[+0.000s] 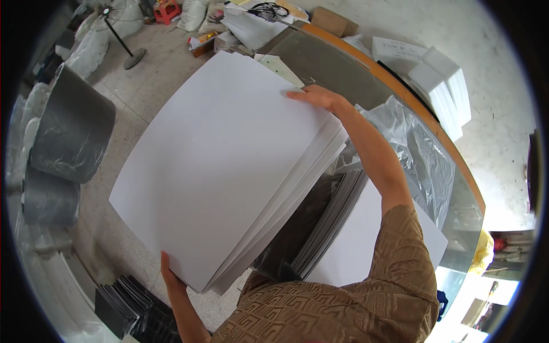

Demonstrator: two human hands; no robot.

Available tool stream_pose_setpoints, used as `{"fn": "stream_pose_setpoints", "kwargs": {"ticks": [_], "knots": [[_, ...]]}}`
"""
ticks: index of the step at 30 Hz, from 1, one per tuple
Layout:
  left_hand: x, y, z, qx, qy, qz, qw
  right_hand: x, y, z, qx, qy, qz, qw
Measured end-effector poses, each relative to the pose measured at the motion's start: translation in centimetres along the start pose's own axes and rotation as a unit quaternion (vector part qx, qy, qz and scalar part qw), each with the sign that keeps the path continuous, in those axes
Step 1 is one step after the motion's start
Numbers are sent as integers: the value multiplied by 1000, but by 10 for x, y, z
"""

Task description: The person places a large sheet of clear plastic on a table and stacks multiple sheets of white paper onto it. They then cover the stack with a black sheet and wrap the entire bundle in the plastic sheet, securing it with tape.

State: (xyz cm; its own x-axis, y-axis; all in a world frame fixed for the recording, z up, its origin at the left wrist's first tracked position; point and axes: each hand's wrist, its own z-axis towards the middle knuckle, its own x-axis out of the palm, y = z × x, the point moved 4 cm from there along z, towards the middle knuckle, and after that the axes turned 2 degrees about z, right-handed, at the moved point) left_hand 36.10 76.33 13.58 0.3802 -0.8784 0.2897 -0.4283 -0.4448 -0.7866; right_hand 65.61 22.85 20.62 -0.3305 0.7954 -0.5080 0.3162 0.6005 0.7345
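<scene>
A fanned stack of large white sheets (pixel 217 166) is held between my two hands, tilted above the floor. At its near left corner, my left hand (pixel 170 273) grips the edge with the thumb on top; its other fingers are hidden underneath. My right hand (pixel 317 98) clasps the far right edge, fingers lying over the top sheet. Beside the stack on the right, a pile of dark grey sheets (pixel 329 226) stands close to my body. Another white sheet (pixel 351 246) lies flat beyond it, partly covered by my right arm.
Crumpled clear plastic film (pixel 414 154) covers part of the table (pixel 337 71) with an orange-brown edge. White foam blocks (pixel 440 80) stand beyond it. Large grey wrapped rolls (pixel 71 126) are on the left. Black sheets (pixel 128 306) sit low at the left; a red stool (pixel 166 11) is far off.
</scene>
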Motion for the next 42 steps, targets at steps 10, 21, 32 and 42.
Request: {"fn": "stream_pose_setpoints", "kwargs": {"ticks": [10,21,32,42], "knots": [[-70,-26,-19,-39,-26,-32,998,41,10,-71,23,-30,-35,999],[-106,-7,-21,10,-24,-35,999,90,-37,-70,149,17,86,985],[-103,-17,-51,-18,-34,-104,994,61,62,-152,27,-33,-8,999],[-118,-103,-11,308,122,43,942,-28,-7,-394,-139,-370,96,913]]}}
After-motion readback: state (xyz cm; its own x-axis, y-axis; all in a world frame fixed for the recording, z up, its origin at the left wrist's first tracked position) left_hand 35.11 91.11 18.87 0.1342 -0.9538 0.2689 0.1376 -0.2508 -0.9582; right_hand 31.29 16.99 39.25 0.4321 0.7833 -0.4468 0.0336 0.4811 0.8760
